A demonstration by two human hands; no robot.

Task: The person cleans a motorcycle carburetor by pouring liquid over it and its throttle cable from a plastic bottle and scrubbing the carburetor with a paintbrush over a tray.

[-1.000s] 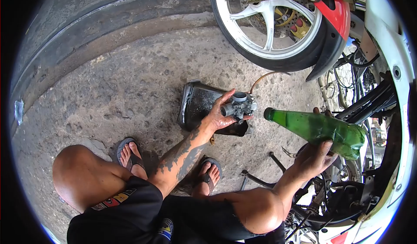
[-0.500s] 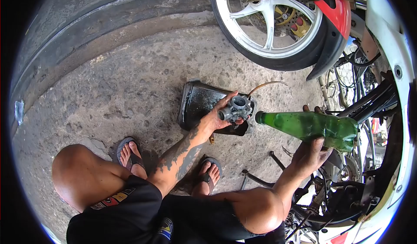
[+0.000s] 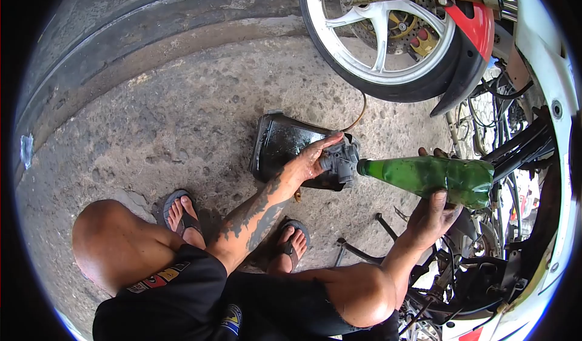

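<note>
My left hand is closed around a grey metal carburetor, with a thin brownish hose curving away from it. Below the carburetor lies a black, wet-looking tray on the ground. In my right hand is a green plastic bottle, its fingers wrapped round the body. The bottle lies nearly sideways, neck toward the carburetor, and the mouth is close beside the metal. Whether the two touch, or liquid flows, I cannot tell.
A motorcycle front wheel with a red fender stands at the top right. The opened motorcycle frame with cables runs down the right side. My sandalled feet rest on rough concrete. A dark step curves along the upper left.
My left hand has turned the carburetor, so its round opening no longer faces up and the hose swings upward. The bottle has levelled out slightly, its mouth now nearer the carburetor.
</note>
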